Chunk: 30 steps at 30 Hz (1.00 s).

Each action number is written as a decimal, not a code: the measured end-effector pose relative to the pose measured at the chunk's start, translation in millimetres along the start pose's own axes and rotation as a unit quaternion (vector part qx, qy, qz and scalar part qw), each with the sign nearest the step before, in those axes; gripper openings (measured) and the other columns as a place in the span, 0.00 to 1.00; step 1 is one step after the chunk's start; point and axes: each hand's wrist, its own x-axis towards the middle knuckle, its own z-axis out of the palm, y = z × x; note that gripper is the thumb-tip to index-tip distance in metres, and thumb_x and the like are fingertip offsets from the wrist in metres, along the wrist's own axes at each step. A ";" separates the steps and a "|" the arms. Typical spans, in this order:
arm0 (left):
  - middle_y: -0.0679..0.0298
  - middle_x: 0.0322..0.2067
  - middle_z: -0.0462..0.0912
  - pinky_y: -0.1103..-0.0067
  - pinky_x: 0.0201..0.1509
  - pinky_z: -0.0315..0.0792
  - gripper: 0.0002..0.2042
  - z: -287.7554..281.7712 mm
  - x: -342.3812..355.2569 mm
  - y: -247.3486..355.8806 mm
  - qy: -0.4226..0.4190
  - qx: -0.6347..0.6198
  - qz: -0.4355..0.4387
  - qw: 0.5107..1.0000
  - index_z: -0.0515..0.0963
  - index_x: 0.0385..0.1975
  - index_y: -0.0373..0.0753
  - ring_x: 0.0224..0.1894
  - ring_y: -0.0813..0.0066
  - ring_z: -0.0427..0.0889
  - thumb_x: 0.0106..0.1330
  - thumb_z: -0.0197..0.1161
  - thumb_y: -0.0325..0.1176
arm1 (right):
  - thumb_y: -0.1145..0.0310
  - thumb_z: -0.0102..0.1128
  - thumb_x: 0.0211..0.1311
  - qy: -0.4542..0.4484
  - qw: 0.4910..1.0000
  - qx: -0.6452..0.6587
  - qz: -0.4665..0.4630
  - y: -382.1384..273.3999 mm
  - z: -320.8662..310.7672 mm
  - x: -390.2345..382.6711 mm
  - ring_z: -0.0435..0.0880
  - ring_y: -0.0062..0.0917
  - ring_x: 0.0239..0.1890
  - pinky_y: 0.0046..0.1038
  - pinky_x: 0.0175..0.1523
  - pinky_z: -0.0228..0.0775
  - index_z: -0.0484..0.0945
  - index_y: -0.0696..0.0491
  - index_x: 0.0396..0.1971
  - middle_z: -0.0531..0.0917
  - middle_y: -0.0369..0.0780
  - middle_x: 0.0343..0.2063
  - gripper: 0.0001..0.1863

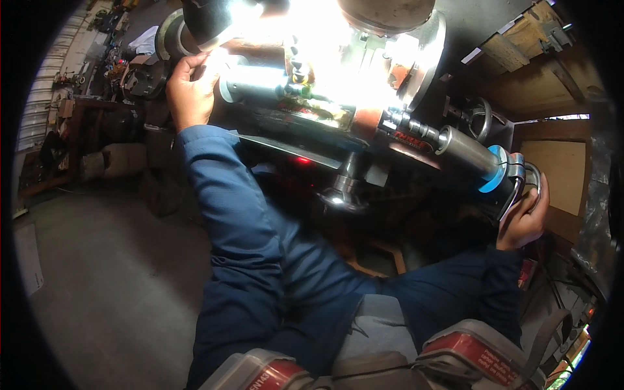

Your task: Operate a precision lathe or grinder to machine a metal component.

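A metal machine (305, 123) fills the upper middle, brightly lit and glaring. My left hand (192, 91) is raised at its left side, fingers pinched at a bright spot beside a silver cylinder (253, 83); what they hold is unclear in the glare. On the right, a steel cylinder (468, 153) with a blue collar (494, 170) sits on a shaft angled down to the right. My right hand (523, 214) wraps round a curved metal handle (533, 182) at that end. Below the machine's middle hangs a metal knob or handwheel (339, 194).
Cluttered shelves and tools (84, 84) line the left wall. A concrete floor (104, 279) lies lower left. Wooden panels (543, 175) stand at the right, timber pieces (520, 42) above. Grey-and-red respirator cartridges (468, 344) hang at the lower edge, over my legs.
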 end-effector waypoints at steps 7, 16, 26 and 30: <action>0.61 0.33 0.85 0.84 0.40 0.73 0.10 0.0 -0.7 6.4 0.000 -0.014 -0.009 1.000 0.79 0.35 0.30 0.36 0.81 0.80 0.55 0.70 0.25 | 0.58 0.39 0.72 0.202 0.977 0.012 -0.072 33.7 36.3 -33.1 0.81 0.43 0.45 0.34 0.50 0.73 0.71 0.65 0.54 0.79 0.54 0.46 0.25; 0.65 0.35 0.84 0.83 0.41 0.73 0.08 4.0 -4.3 23.3 0.002 0.080 -0.017 0.997 0.80 0.34 0.34 0.37 0.83 0.79 0.56 0.70 0.26 | 0.64 0.55 0.63 0.211 0.952 -0.012 -0.220 127.6 81.5 -74.9 0.72 0.49 0.53 0.45 0.58 0.64 0.56 0.70 0.59 0.69 0.58 0.52 0.33; 0.63 0.36 0.86 0.82 0.44 0.72 0.11 -2.7 -8.7 24.9 0.013 0.092 0.015 0.996 0.80 0.36 0.35 0.38 0.80 0.81 0.55 0.70 0.30 | 0.58 0.44 0.72 -0.017 0.999 -0.026 -0.003 -7.4 -9.0 7.2 0.83 0.40 0.45 0.35 0.47 0.73 0.75 0.53 0.54 0.83 0.48 0.44 0.20; 0.62 0.36 0.86 0.81 0.45 0.73 0.11 2.8 -10.1 24.4 0.009 0.056 0.020 0.998 0.81 0.36 0.35 0.38 0.79 0.81 0.55 0.70 0.30 | 0.59 0.42 0.73 0.060 0.997 -0.022 -0.037 -1.0 3.7 -4.5 0.82 0.43 0.46 0.36 0.48 0.73 0.75 0.59 0.52 0.82 0.51 0.45 0.21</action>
